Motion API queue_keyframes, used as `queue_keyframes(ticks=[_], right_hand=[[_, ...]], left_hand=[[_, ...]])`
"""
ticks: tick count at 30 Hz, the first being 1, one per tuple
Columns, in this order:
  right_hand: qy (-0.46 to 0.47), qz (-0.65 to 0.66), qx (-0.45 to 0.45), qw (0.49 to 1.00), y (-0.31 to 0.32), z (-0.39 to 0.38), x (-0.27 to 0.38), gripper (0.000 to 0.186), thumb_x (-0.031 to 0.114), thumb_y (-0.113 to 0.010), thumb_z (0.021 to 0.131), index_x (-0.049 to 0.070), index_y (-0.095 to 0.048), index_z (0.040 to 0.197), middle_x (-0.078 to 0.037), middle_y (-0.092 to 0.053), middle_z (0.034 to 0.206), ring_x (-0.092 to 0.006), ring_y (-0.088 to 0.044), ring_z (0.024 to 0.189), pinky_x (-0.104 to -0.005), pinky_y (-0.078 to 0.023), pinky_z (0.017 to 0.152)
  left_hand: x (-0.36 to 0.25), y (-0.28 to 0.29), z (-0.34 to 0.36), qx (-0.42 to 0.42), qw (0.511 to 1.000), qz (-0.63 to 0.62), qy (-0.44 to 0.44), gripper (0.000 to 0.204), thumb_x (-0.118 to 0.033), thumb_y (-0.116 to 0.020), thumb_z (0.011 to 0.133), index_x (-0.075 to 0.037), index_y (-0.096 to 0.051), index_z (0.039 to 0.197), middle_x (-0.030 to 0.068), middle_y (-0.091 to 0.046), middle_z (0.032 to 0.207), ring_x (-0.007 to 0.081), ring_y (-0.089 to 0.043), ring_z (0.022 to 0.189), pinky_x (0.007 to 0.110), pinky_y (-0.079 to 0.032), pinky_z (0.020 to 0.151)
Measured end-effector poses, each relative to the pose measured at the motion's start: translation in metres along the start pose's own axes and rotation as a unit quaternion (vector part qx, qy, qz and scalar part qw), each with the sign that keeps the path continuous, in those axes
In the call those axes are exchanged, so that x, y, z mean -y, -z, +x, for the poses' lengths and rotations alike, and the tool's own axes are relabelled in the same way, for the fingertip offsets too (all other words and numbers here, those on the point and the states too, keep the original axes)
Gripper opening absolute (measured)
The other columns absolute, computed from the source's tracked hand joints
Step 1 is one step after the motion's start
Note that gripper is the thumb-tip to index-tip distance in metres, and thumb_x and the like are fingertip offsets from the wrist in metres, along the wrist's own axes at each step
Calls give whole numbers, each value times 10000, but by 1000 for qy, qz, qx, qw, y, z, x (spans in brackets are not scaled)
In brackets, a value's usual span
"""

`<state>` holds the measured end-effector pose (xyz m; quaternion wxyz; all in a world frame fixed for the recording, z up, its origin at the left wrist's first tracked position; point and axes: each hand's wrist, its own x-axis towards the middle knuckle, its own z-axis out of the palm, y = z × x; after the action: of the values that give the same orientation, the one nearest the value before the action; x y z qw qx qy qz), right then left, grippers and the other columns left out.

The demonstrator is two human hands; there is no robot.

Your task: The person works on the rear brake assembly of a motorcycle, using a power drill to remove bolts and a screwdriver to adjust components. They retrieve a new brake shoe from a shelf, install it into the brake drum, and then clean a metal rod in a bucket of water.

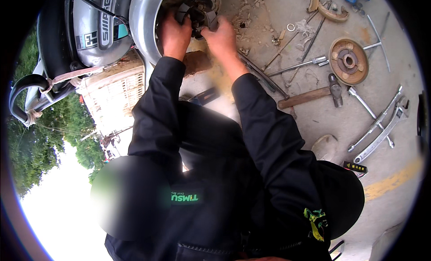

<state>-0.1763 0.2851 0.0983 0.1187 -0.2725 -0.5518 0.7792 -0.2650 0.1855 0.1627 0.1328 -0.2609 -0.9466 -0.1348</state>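
Observation:
At the top of the head view, a round, dark brake assembly point(201, 1) sits beside a silver fender point(140, 25). My left hand point(176, 35) is closed on its left side, gripping a pale grey curved brake shoe point(182, 12). Opposite it, my right hand point(221, 39) has its fingers bent around another pale brake shoe point(210, 19). Both fingertips are partly hidden by the parts. Just below my hands stands a reddish-brown block point(197, 63).
Worn brake shoes point(333, 14), a rusty brake drum point(349, 61), a hammer point(310, 97), a T-handled wrench point(296, 68) and an adjustable wrench point(381, 131) lie on the concrete to the right. A motorcycle-like vehicle point(96, 32) with a crate point(114, 92) stands at the left.

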Motion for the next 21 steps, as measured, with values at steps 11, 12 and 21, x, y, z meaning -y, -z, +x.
queue_keyframes(ticks=[11,12,21], right_hand=[[11,-5,32,999,11,16,-20,333,179,-758,761,-35,-648,992,-162,-707,859,-257,-674,801,-374,-528,752],[13,-5,46,999,17,22,-25,331,183,-754,773,-45,-652,990,-138,-705,846,-210,-660,773,-361,-522,739],[-22,123,165,978,41,64,-60,399,95,-721,848,-65,-598,1192,-142,-708,1064,-192,-665,933,-326,-525,820]], left_hand=[[-14,-3,-4,3,997,80,0,356,-239,-744,781,4,-642,1021,236,-668,986,433,-642,939,482,-525,805],[-18,-3,-3,14,995,94,-6,359,-238,-747,776,4,-642,1019,233,-666,988,428,-642,941,480,-525,805],[-36,-4,0,38,992,111,-36,346,-268,-745,782,-30,-696,1029,203,-699,945,395,-675,892,450,-542,775]])
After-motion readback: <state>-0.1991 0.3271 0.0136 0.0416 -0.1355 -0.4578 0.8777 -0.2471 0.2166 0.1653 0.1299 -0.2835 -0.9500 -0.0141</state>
